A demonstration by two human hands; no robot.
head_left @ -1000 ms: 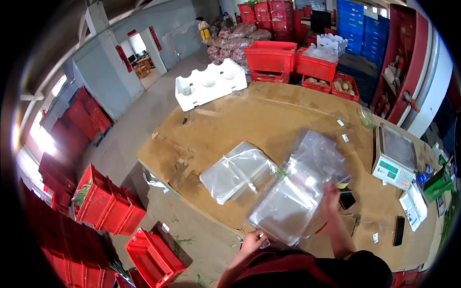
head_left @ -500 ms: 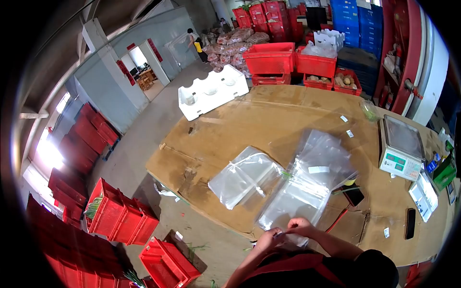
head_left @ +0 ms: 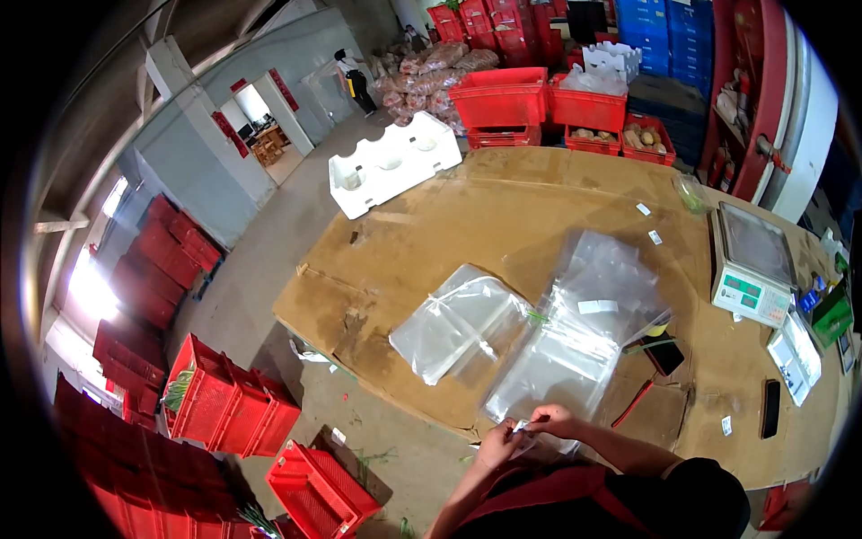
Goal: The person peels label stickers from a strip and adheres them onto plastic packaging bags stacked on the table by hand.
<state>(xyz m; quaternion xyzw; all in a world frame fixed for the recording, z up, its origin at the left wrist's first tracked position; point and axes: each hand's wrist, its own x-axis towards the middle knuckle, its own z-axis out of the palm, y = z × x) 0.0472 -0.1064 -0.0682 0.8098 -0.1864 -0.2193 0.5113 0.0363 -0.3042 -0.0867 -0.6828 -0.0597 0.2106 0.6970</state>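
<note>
Close to my body at the near edge of the table, my left hand (head_left: 499, 444) and my right hand (head_left: 553, 420) meet with fingers pinched. Between their fingertips is a small white piece (head_left: 521, 426), too small to identify surely. Clear plastic shows just below the hands; whether they grip it is hidden. Just beyond them lies a stack of clear plastic bags (head_left: 557, 359), with a white label (head_left: 598, 306) on top. To its left is another stack of clear bags (head_left: 453, 328), with a band across it.
A weighing scale (head_left: 752, 265) stands at right, near a phone (head_left: 770, 409) and a dark device (head_left: 663, 354) with a red strap. A white foam box (head_left: 395, 166) sits at the far left edge. Red crates (head_left: 229, 400) stand on the floor at left.
My hands have risen slightly and drawn closer together, and the small white piece now shows between the fingertips. The view has shifted a little. The distant person has changed posture.
</note>
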